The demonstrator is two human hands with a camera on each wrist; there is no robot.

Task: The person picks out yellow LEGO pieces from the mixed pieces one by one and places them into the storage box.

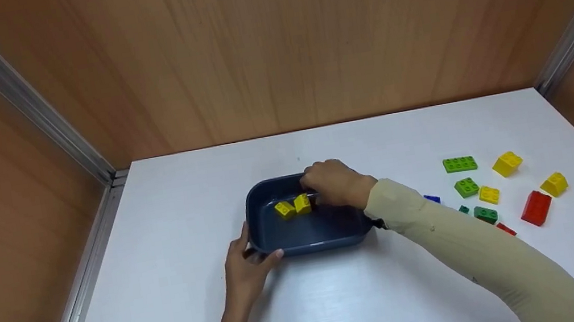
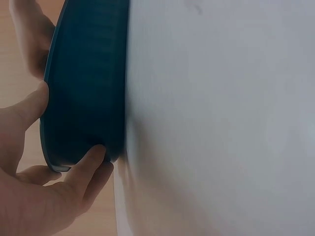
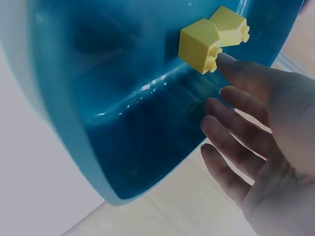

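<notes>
A dark blue plastic tub sits on the white table with two yellow toy bricks inside it. My left hand holds the tub's near left corner, thumb and fingers spread around its outside. In the left wrist view, the fingertips press against the outer wall. My right hand reaches over the far right part of the tub. From the right wrist, its fingers look loosely bent and apart, and the thumb tip is right at the studs of the nearer yellow brick.
Loose bricks lie on the table to the right: light green, dark green, yellow and red. The right sleeve partly covers a blue brick. Wooden panels enclose the table's back and sides.
</notes>
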